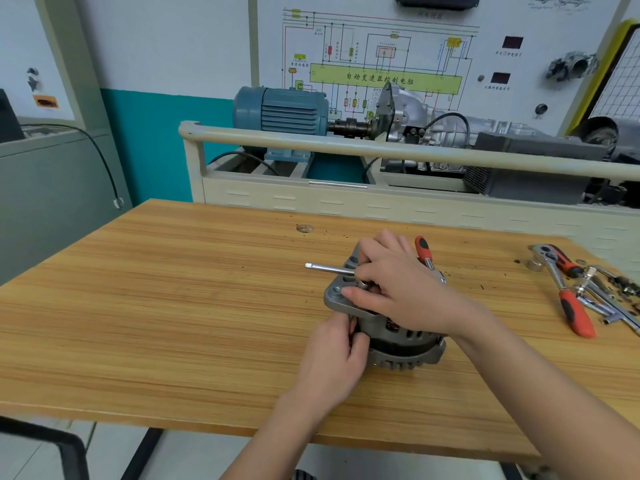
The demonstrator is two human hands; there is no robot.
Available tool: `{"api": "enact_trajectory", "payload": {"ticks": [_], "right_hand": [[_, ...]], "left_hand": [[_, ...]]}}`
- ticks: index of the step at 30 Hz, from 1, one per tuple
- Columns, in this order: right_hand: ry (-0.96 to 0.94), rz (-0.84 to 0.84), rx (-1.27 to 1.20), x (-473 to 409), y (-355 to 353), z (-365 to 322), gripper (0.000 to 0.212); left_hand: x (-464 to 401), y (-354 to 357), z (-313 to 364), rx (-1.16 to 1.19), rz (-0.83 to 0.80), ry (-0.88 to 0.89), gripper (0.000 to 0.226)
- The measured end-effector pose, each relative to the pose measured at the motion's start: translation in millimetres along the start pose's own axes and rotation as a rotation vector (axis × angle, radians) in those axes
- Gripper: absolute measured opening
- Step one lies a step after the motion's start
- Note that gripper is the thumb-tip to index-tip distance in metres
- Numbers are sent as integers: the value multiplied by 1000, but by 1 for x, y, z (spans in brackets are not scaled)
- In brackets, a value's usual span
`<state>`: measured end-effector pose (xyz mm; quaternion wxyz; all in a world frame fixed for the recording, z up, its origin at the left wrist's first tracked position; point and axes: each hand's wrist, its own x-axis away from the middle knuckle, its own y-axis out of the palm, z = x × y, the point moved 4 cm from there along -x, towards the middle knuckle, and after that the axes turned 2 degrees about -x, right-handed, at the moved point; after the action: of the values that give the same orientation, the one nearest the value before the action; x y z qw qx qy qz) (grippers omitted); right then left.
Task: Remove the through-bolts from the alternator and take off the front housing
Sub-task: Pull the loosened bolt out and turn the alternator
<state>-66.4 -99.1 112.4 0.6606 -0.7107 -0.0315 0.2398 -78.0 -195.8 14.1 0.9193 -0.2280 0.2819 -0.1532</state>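
A grey alternator (391, 337) stands on the wooden table (173, 306), its front housing (337, 297) facing up. My right hand (394, 282) lies over the top of the housing and grips a chrome T-bar socket tool (329, 269) whose bar sticks out to the left. My left hand (334, 355) grips the alternator's left side low down, fingers curled against the body. The bolt under the socket is hidden by my right hand.
An orange-handled screwdriver (424, 251) lies just behind the alternator. At the table's right edge lie a ratchet (554, 261), orange-handled pliers (575, 313) and several loose sockets and small parts (620, 285). A training rig with a blue motor (280, 110) stands behind the table.
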Motion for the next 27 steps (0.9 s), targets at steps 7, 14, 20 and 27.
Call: {"api": "enact_trajectory", "payload": {"ticks": [7, 14, 20, 27], "right_hand": [[34, 17, -98, -2, 2, 2, 44], [69, -30, -196, -3, -2, 6, 44], [116, 40, -323, 1, -20, 9, 34], [195, 407, -560, 10, -55, 22, 38]], "left_hand": [[0, -1, 2, -4, -39, -17, 19], [-1, -3, 3, 34, -83, -91, 22], [6, -19, -4, 210, -123, -219, 38], [-2, -69, 24, 141, 77, -113, 70]]}}
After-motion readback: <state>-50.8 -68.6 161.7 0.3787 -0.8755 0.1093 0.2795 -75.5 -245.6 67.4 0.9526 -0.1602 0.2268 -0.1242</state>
